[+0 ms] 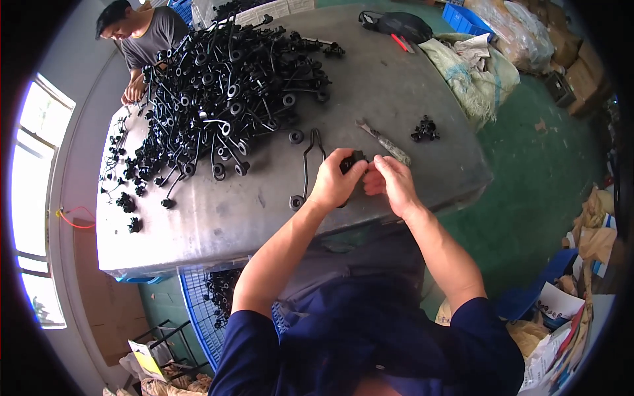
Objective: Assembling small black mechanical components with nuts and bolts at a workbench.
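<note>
My left hand (335, 179) is closed around a small black plastic-looking part (356, 157), gripped near the table's front edge. Close against it, my right hand (394, 187) has its fingers curled and the thumb tip pressed toward the index finger; what they pinch is too small to make out. A bent black metal rod (306, 165) with round ring ends lies on the table beside my left hand, partly hidden by it. Beyond my right hand rests a grey hand tool (385, 141) with a wrapped handle. Several small black clips (426, 129) sit in a cluster to its right.
A large heap of black rods with ring ends (224, 99) covers the left of the metal table (264, 231). At the far left, another person (148, 33) works at the heap. A black bag (403, 28) and a red-handled tool (401, 43) lie at the back right. Below stands a blue crate (198, 310).
</note>
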Motion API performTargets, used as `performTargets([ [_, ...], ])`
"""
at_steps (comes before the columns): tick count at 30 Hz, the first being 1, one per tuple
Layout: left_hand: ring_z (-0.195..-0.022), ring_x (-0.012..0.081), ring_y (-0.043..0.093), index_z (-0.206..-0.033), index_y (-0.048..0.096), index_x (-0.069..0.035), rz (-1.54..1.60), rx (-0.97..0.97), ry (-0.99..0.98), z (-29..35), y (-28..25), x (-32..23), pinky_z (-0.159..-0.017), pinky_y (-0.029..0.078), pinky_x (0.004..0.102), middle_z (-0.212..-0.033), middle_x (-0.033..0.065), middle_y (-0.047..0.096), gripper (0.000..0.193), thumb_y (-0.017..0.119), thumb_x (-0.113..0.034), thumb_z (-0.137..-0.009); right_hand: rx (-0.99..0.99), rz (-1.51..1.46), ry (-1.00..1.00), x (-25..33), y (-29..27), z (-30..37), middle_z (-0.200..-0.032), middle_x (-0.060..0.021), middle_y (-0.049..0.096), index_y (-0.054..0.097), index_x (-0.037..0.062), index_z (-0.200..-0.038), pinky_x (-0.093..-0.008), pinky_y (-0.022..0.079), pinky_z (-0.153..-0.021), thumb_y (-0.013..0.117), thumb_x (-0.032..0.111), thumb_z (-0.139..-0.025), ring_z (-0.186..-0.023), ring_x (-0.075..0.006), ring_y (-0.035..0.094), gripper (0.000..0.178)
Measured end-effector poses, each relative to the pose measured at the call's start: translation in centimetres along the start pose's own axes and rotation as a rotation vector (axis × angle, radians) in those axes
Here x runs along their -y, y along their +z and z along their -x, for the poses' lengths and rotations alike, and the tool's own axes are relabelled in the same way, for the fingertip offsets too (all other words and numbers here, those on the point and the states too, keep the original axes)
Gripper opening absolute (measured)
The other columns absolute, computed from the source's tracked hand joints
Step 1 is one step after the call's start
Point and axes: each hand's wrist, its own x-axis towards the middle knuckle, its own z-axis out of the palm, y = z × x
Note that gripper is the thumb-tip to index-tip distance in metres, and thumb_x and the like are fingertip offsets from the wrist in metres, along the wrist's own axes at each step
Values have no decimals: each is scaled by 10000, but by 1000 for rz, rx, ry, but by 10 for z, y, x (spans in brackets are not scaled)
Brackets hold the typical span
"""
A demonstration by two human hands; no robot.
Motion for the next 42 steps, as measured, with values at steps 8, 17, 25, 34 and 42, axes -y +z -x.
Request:
performTargets([
  [8, -584, 115, 572, -1084, 613, 57, 337, 44, -616, -11, 1, -7, -518, 453, 268, -743, 64, 608, 465, 583, -395, -977, 22, 117, -30, -3, -8, -16, -747, -54, 622, 586, 39, -932, -277, 533, -550, 605, 171, -960, -598, -131, 600, 136],
  [17, -734, 211, 646, -1086, 617, 74, 268, -107, -469, -5, 0, 13, -677, 512, 338, -825, 157, 679, 409, 600, -318, -973, 156, 153, 7, -1, -4, -21, -917, -78, 643, 603, 4, -1015, -315, 579, -696, 612, 79, -938, -787, -149, 647, 108],
  [25, -780, 256, 666, -1082, 621, 64, 285, -179, -441, -4, 5, 16, -720, 518, 352, -869, 191, 693, 376, 600, -294, -970, 220, 172, 10, 2, -5, -23, -942, -81, 647, 599, 8, -1100, -329, 577, -744, 602, 100, -955, -829, -159, 657, 172],
  [34, -816, 264, 678, -1073, 623, 61, 204, -211, -363, -3, 2, 3, -733, 522, 357, -889, 199, 695, 370, 597, -294, -971, 159, 15, 0, 5, -4, -22, -904, -63, 663, 611, 17, -1078, -308, 582, -718, 626, 124, -947, -775, -158, 664, 171],
  [42, -870, 354, 680, -1065, 611, 50, 82, -228, -335, -3, 12, 4, -776, 524, 404, -922, 225, 691, 373, 609, -305, -950, -217, 452, -518, -36, -6, -42, -854, -58, 671, 646, 12, -1039, -301, 538, -653, 642, 67, -920, -744, -150, 657, 131],
])
